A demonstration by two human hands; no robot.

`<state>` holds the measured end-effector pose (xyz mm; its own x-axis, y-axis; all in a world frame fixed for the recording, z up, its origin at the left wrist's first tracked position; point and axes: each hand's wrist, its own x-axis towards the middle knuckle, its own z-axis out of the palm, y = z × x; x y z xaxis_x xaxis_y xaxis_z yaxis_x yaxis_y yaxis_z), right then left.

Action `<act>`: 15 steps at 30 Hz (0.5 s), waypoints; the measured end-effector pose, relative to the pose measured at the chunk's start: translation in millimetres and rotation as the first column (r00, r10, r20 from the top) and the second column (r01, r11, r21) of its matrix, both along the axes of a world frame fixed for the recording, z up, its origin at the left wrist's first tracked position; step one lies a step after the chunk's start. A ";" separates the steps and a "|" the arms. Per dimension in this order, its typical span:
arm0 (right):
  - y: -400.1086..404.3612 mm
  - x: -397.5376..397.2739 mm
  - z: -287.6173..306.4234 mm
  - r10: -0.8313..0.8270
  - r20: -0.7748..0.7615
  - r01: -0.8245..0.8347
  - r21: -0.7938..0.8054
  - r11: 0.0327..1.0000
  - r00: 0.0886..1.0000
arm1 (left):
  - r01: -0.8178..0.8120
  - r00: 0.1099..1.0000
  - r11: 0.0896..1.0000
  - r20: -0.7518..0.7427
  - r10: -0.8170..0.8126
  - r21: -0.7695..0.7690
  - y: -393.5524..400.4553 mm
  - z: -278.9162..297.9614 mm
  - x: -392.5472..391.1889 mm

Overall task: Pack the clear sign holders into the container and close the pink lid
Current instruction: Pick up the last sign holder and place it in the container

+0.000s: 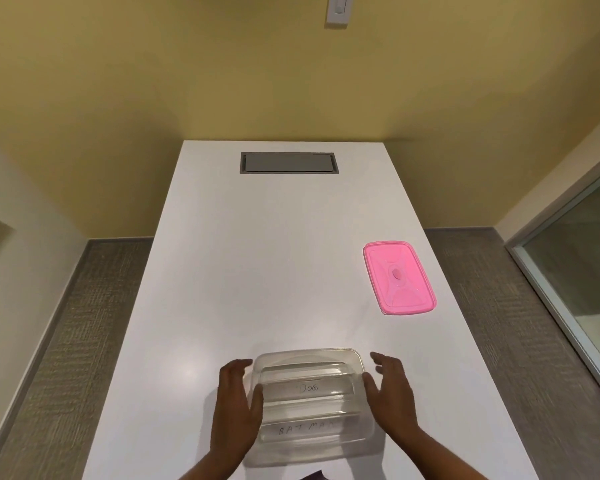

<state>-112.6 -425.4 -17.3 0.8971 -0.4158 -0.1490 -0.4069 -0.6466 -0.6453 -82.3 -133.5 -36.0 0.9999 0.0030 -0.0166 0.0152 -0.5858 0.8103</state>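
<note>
A clear rectangular container (309, 355) rests on the white table near its front edge. Inside lie clear sign holders (307, 389), one labelled "DOG" and one nearer me labelled "BATMAN". My left hand (238, 407) lies against the container's left side, thumb on the rim. At the container's right side is my right hand (390, 393), fingers spread, its thumb touching the right rim. The pink lid (398, 277) lies flat on the table, apart from the container, to the far right.
The white table (257, 271) runs away from me toward a yellow wall. A grey cable hatch (289, 163) is set into its far end. Carpeted floor lies on both sides, and a glass partition (575, 265) stands to the right.
</note>
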 end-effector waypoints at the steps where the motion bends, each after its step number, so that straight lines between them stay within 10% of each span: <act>1: 0.5 1.0 0.5 -0.033 -0.065 0.038 0.077 0.996 0.997 | -0.083 0.993 0.995 -0.094 0.077 -0.063 -2.5 -1.0 -0.9; 6: 9.0 8.7 6.1 -0.080 -0.158 0.108 0.174 0.979 0.984 | -0.198 0.922 0.979 -0.348 0.167 -0.055 -8.6 -3.8 2.0; 15: 14.1 44.3 12.8 -0.066 -0.174 0.084 0.095 0.992 0.982 | -0.183 0.946 0.983 -0.268 0.180 0.014 -13.7 -0.9 43.0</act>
